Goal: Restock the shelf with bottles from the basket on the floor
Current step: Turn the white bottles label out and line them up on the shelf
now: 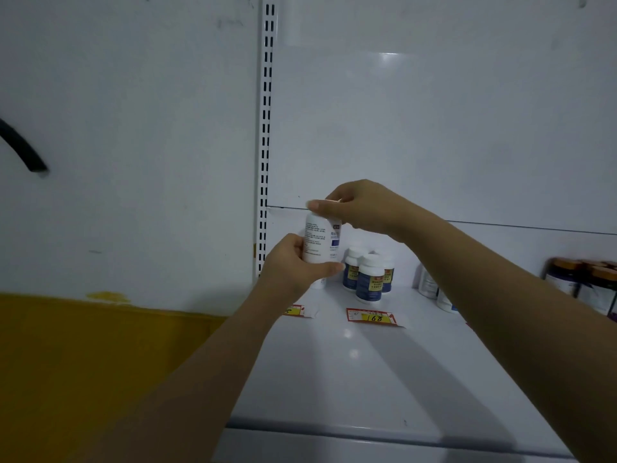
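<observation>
I hold a white bottle [319,240] with a printed label upright above the back left of the white shelf [350,372]. My left hand [293,265] grips its lower body from the left, thumb under the base. From above, my right hand [357,208] pinches its white cap. Just right of it, three blue-labelled bottles with white caps [369,279] stand in a cluster on the shelf. The basket is out of view.
Red and yellow price tags [370,317] lie on the shelf. White bottles [434,289] and dark jars with brown lids [587,279] stand at the right. A slotted upright [265,135] borders the shelf's left; a white and yellow wall [117,329] lies beyond.
</observation>
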Motion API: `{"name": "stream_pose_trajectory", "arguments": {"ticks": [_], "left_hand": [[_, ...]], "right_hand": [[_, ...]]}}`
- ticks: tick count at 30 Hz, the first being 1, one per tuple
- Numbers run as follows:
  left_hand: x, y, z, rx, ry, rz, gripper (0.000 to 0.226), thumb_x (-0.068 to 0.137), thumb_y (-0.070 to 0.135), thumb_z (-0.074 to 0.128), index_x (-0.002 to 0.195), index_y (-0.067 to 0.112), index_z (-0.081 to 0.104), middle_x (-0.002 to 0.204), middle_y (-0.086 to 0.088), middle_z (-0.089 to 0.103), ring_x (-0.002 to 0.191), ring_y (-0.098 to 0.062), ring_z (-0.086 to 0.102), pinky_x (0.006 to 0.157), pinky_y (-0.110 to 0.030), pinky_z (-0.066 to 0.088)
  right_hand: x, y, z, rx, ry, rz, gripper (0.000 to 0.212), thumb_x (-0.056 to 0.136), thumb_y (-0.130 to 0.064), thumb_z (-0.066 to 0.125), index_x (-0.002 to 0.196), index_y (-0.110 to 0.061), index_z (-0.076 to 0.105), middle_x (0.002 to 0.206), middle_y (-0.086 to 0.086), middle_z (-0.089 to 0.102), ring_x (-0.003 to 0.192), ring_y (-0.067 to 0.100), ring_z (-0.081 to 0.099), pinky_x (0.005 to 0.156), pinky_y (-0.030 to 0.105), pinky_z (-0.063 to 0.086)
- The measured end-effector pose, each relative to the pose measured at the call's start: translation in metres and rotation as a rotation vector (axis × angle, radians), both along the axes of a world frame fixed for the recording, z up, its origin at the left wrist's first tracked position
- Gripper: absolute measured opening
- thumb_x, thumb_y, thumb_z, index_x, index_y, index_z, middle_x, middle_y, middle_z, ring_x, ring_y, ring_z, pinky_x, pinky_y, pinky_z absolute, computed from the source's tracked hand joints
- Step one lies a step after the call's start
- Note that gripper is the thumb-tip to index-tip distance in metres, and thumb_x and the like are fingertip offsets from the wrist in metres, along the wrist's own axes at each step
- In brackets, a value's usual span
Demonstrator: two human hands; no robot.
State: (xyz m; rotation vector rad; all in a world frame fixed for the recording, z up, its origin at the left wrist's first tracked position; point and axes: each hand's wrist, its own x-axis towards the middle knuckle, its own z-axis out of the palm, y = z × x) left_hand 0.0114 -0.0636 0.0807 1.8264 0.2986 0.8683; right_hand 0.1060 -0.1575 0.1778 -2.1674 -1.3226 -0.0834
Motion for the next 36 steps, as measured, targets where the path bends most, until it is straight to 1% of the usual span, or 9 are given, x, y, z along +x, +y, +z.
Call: {"name": "stream_pose_trajectory", "arguments": {"ticks": [3, 8, 13, 17, 22, 25, 27, 32, 36], "left_hand": [[-0.003, -0.005, 0.005, -0.016, 0.018, -0.041, 0.042, 0.073, 0.022, 0.079, 0.101, 0.019, 0.047, 0.088, 0.013, 0.056, 0.075, 0.001, 0.054, 0.051, -0.005, 0.045], [-0.011, -0.003, 0.009, 0.015, 0.052, -0.135, 0.038, 0.079, 0.018, 0.073, 0.109, 0.022, 0.050, 0.093, 0.012, 0.058, 0.084, -0.005, 0.055, 0.054, -0.005, 0.044], [-0.007, -0.008, 0.008, 0.062, -0.012, 0.009, 0.047, 0.072, 0.014, 0.079, 0.105, 0.017, 0.045, 0.086, 0.015, 0.050, 0.076, -0.002, 0.052, 0.052, 0.001, 0.042], [-0.011, -0.011, 0.010, -0.038, 0.050, -0.093, 0.045, 0.076, 0.016, 0.076, 0.105, 0.021, 0.043, 0.091, 0.012, 0.053, 0.076, 0.001, 0.051, 0.052, -0.006, 0.045], [-0.016, -0.011, 0.014, -0.065, 0.024, -0.129, 0.039, 0.078, 0.016, 0.074, 0.107, 0.021, 0.050, 0.096, 0.009, 0.060, 0.077, 0.000, 0.059, 0.056, -0.009, 0.047], [-0.009, -0.014, 0.011, -0.053, -0.074, 0.002, 0.048, 0.071, 0.011, 0.080, 0.106, 0.017, 0.048, 0.103, 0.002, 0.062, 0.088, -0.011, 0.062, 0.063, -0.012, 0.048], [-0.007, -0.017, 0.011, -0.035, -0.098, 0.049, 0.051, 0.069, 0.014, 0.082, 0.104, 0.017, 0.045, 0.096, 0.006, 0.060, 0.083, -0.007, 0.060, 0.060, -0.010, 0.046], [-0.015, -0.017, 0.015, -0.058, -0.010, -0.102, 0.047, 0.076, 0.016, 0.075, 0.115, 0.015, 0.048, 0.096, 0.010, 0.058, 0.081, -0.001, 0.058, 0.059, -0.005, 0.049], [-0.014, -0.016, 0.014, 0.027, 0.031, -0.045, 0.047, 0.075, 0.014, 0.077, 0.114, 0.014, 0.051, 0.110, 0.000, 0.064, 0.093, -0.011, 0.062, 0.078, -0.018, 0.051]], "right_hand": [[0.003, -0.002, 0.002, 0.020, 0.042, 0.044, 0.044, 0.087, -0.049, 0.058, 0.103, -0.010, 0.070, 0.103, 0.005, 0.070, 0.099, 0.023, 0.063, 0.088, 0.038, 0.054], [0.006, -0.014, 0.005, 0.115, 0.331, 0.244, 0.028, 0.094, -0.019, 0.056, 0.120, -0.011, 0.060, 0.114, 0.001, 0.065, 0.098, 0.011, 0.062, 0.077, 0.018, 0.054], [0.004, -0.010, -0.001, 0.132, 0.240, 0.160, 0.034, 0.087, -0.043, 0.061, 0.111, -0.020, 0.061, 0.111, 0.001, 0.064, 0.104, 0.018, 0.061, 0.092, 0.035, 0.053], [0.004, -0.013, 0.001, 0.205, 0.282, 0.211, 0.021, 0.087, -0.027, 0.065, 0.106, -0.016, 0.064, 0.102, 0.006, 0.069, 0.099, 0.022, 0.064, 0.094, 0.038, 0.052], [0.008, -0.019, -0.001, 0.230, 0.344, 0.308, 0.025, 0.093, -0.013, 0.057, 0.117, -0.020, 0.060, 0.117, 0.002, 0.063, 0.111, 0.019, 0.060, 0.100, 0.033, 0.048], [0.006, -0.015, -0.007, 0.205, 0.308, 0.262, 0.030, 0.089, -0.035, 0.061, 0.118, -0.028, 0.058, 0.122, -0.002, 0.061, 0.113, 0.016, 0.057, 0.103, 0.037, 0.043], [0.005, -0.013, -0.009, 0.198, 0.253, 0.201, 0.037, 0.086, -0.046, 0.062, 0.117, -0.025, 0.060, 0.116, -0.002, 0.064, 0.107, 0.016, 0.060, 0.097, 0.036, 0.048], [0.010, -0.023, -0.008, 0.285, 0.409, 0.252, 0.033, 0.091, -0.023, 0.060, 0.123, -0.018, 0.056, 0.111, 0.004, 0.063, 0.101, 0.016, 0.063, 0.087, 0.026, 0.053], [0.009, -0.028, -0.012, 0.267, 0.525, 0.359, 0.030, 0.094, -0.013, 0.054, 0.123, -0.018, 0.058, 0.120, 0.001, 0.064, 0.111, 0.014, 0.060, 0.091, 0.026, 0.051]]}}
